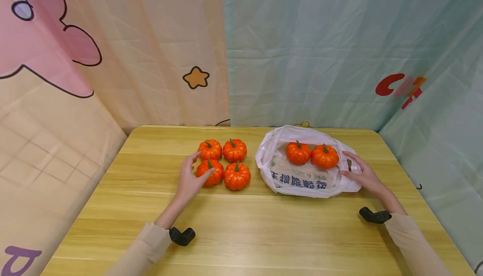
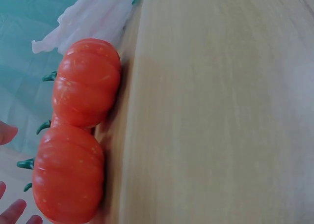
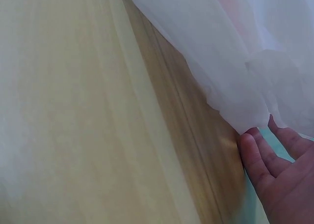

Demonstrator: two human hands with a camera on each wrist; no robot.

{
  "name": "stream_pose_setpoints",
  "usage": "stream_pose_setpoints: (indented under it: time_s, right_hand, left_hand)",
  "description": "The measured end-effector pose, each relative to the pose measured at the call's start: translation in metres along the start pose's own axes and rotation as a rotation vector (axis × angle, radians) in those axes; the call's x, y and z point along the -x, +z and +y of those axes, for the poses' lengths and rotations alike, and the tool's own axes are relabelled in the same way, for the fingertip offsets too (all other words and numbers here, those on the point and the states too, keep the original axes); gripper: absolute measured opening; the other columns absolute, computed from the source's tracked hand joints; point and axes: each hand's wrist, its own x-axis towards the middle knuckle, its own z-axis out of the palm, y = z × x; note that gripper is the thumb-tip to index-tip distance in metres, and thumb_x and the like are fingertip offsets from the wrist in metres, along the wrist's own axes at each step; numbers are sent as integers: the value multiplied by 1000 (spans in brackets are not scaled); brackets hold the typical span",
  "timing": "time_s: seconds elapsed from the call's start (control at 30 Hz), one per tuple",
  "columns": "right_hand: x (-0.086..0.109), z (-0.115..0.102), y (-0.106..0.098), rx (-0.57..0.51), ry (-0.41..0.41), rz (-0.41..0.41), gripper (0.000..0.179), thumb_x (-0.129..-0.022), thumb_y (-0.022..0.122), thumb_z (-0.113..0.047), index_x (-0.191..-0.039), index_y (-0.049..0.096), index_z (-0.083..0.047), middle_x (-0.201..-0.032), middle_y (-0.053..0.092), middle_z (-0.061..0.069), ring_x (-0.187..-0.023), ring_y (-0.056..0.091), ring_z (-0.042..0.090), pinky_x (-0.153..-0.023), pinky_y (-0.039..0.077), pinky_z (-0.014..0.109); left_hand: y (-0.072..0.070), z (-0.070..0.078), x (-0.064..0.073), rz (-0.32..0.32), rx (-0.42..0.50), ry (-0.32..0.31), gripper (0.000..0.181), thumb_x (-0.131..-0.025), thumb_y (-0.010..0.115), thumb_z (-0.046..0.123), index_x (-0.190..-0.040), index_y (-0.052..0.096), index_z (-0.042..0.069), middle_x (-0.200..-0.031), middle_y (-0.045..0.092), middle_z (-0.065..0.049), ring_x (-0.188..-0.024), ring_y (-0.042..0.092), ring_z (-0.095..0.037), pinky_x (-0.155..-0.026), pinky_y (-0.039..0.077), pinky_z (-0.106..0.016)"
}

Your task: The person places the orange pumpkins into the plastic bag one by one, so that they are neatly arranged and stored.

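Observation:
Several small orange toy pumpkins with green stems sit in a block on the table. My left hand (image 1: 191,177) is at the block's left side, its thumb and fingers spread about the front-left pumpkin (image 1: 214,174), not gripping it. In the left wrist view two pumpkins (image 2: 68,175) stand in a row, with fingertips (image 2: 14,211) at the lower left. A white plastic bag (image 1: 266,158) lies with its mouth open and two pumpkins (image 1: 325,157) inside. At its right end my right hand (image 1: 364,175) touches the bag with thumb and fingers apart.
The wooden table (image 1: 241,234) ends at a back edge against printed curtains (image 1: 302,58). More curtain hangs at both sides. Dark printed lettering shows inside the bag, in front of its pumpkins. A black strap piece (image 1: 182,236) sits at each wrist.

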Motion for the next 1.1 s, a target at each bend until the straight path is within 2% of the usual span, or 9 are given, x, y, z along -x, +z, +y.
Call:
stream_pose_setpoints:
  time_s: [0.23,0.37,0.73,1.1]
  right_hand:
    - [1,1,0,-10,-7,2,72,-92,62,-12,-150,21,-1,-157,7,30,-141,1,54,-104,0,77]
    - [1,2,0,-11,-12,1,71,-92,62,-14,-150,22,-4,-156,7,30,-140,0,54,-103,0,78]
    - [0,4,0,-13,-6,-4,71,-93,62,-18,-150,22,-4,-156,7,30,-141,0,53,-103,1,78]
    - [0,5,-1,-9,-11,1,71,-93,62,-17,-150,23,-4,-156,8,30,-140,1,54,-103,1,78]
  left_hand:
    - [3,-12,4,-59,36,-119,78,-78,79,23,-142,39,4,-144,40,-15,-124,41,-34,-104,39,-47]
    - [6,-17,5,-72,49,-147,81,-76,81,22,-142,37,4,-145,39,-14,-126,42,-33,-106,38,-48]
    - [10,-21,9,-95,25,-167,84,-76,81,19,-143,33,1,-144,37,-22,-132,39,-38,-111,32,-54]
    - [12,-20,9,-89,6,-195,84,-75,82,19,-143,35,3,-144,38,-21,-132,39,-38,-111,33,-55]
